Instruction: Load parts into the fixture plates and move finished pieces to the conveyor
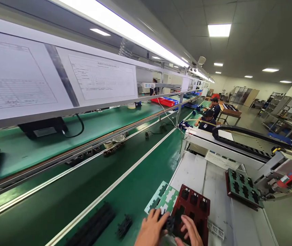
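Note:
My left hand [151,227] is at the bottom centre, its fingers curled round a small black plastic part [170,223] at the edge of a dark red fixture tray [190,205]. Over the tray hovers my right hand [191,232], fingers apart and bent, with nothing seen in it. Black parts sit in the tray's back row of pockets. Beside the tray lies a light green plate with cut-outs [161,196], partly covered by my left hand. Further left on the green bench are a loose black part [124,226] and a heap of black parts [91,225].
A machine on the right has a gantry rail [240,143], a red-and-grey tool head [289,177] and a second fixture [244,188] holding black parts. Document boards [102,78] hang over the bench on the left. Other people [207,119] work farther along the line.

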`<state>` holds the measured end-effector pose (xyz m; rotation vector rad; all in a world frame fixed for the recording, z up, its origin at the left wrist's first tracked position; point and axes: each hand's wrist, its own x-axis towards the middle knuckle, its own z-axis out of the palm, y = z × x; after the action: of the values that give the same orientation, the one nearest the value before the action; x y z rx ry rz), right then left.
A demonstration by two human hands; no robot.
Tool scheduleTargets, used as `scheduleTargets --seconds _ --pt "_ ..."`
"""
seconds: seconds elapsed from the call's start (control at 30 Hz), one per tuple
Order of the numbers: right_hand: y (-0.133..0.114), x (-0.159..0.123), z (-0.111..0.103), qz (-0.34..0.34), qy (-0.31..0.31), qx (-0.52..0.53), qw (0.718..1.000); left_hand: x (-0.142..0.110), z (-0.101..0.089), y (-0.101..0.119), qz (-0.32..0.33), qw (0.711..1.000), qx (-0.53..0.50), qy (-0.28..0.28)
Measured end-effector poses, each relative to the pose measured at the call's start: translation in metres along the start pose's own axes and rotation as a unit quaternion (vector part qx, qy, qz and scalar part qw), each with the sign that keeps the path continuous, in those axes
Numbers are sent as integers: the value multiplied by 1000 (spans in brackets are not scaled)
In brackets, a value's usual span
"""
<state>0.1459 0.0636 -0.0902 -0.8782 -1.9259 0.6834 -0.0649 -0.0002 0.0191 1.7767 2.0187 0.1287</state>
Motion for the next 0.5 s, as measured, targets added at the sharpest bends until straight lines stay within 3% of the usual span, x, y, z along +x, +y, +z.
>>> scheduleTargets --seconds 0.1,0.2,0.37,0.5 --pt "5 6 -36 -40 -26 -73 996 22 4 39 71 997 13 2" --pt "15 3 -68 -2 -27 -134 991 38 12 62 153 986 53 30" --pt "26 -11 -90 114 9 -133 984 55 4 70 226 969 99 27" --pt "12 -6 -104 130 -21 -172 976 56 -10 69 245 964 102 -18"
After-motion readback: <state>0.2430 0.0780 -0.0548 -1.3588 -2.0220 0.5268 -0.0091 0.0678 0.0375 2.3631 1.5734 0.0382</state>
